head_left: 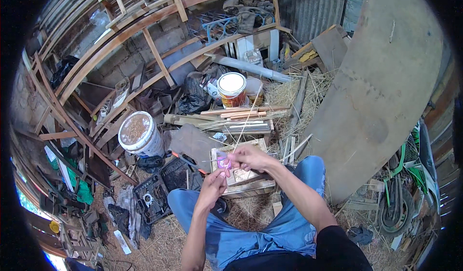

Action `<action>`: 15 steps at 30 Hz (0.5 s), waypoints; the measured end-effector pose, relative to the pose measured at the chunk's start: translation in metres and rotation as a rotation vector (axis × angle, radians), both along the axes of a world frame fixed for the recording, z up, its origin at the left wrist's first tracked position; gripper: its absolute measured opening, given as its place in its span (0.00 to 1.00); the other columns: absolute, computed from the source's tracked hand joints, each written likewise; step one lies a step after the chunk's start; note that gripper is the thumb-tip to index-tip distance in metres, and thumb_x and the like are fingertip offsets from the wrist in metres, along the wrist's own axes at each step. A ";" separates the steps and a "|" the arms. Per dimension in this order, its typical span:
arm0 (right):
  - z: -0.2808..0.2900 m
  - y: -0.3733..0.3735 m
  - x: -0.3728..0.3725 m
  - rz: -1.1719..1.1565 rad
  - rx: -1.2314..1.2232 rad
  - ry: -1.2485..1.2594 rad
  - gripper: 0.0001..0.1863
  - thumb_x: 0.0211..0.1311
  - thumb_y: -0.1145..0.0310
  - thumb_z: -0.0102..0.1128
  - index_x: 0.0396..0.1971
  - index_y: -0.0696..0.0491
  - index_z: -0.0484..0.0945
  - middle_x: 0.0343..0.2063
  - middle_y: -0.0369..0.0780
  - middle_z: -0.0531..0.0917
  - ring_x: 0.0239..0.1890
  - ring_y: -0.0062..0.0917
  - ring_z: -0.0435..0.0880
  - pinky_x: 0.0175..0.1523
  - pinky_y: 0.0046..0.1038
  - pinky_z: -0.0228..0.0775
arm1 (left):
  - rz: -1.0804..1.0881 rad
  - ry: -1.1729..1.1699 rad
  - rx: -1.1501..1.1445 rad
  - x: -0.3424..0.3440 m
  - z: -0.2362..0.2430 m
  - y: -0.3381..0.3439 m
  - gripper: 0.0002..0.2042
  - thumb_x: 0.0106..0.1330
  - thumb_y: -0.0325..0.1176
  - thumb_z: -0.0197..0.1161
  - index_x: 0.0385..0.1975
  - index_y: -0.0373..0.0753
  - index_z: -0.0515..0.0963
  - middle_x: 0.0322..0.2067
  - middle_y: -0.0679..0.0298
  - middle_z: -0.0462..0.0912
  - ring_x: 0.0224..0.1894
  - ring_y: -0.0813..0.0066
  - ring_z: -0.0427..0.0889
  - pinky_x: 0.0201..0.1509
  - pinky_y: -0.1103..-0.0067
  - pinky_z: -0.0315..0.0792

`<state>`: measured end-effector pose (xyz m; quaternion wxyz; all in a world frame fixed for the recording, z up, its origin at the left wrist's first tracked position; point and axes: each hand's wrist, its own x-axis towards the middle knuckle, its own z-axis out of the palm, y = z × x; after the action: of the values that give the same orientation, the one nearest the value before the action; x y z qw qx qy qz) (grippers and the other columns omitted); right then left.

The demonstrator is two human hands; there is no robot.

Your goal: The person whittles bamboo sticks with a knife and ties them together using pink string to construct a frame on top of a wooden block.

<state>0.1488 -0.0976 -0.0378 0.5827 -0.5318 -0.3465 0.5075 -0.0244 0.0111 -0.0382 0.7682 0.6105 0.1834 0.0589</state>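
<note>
Over a low wooden block [247, 175] between my knees, both hands work close together. A long, thin, pale strip, like split bamboo [248, 120], slants from far right down to my fingers. My left hand [212, 185] is closed, pinching near the strip's lower end. My right hand [251, 158] is closed around the strip just above and to the right. A slim grey, blade-like piece sticks out left of the right fingers; whether that hand holds it too is unclear. Beside the fingertips shows a small purple-pink item [223, 164], partly hidden by them.
Beyond the block lie bundled wooden sticks [248, 116]. Farther back stands a lidded paint bucket [231, 88]; a white bucket [140, 133] stands left. An opened black tool case [154, 194] lies near my left knee. A large board [381, 92] leans at right.
</note>
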 end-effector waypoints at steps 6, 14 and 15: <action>0.008 -0.014 0.031 -0.130 -0.095 0.012 0.19 0.65 0.59 0.54 0.39 0.62 0.77 0.17 0.28 0.70 0.13 0.08 0.57 0.16 0.13 0.46 | -0.070 0.070 -0.121 -0.023 0.001 0.007 0.08 0.69 0.36 0.50 0.34 0.39 0.71 0.16 0.77 0.57 0.14 0.88 0.52 0.16 0.87 0.44; 0.004 -0.031 0.076 -0.239 -0.119 -0.003 0.17 0.66 0.60 0.52 0.39 0.62 0.74 0.16 0.26 0.66 0.14 0.07 0.57 0.16 0.11 0.46 | -0.141 0.140 -0.091 -0.074 0.001 0.032 0.10 0.69 0.39 0.52 0.34 0.39 0.71 0.16 0.78 0.58 0.14 0.89 0.51 0.16 0.87 0.43; 0.002 -0.032 0.079 -0.230 -0.119 -0.006 0.17 0.66 0.60 0.52 0.39 0.62 0.74 0.16 0.26 0.66 0.14 0.07 0.57 0.16 0.11 0.46 | -0.133 0.137 -0.092 -0.077 0.003 0.033 0.10 0.69 0.39 0.52 0.34 0.39 0.71 0.16 0.78 0.58 0.14 0.89 0.51 0.16 0.87 0.43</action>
<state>0.2274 -0.1297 -0.0360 0.6034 -0.6033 -0.2542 0.4553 -0.1018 0.0437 -0.0350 0.7831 0.5882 0.1974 -0.0425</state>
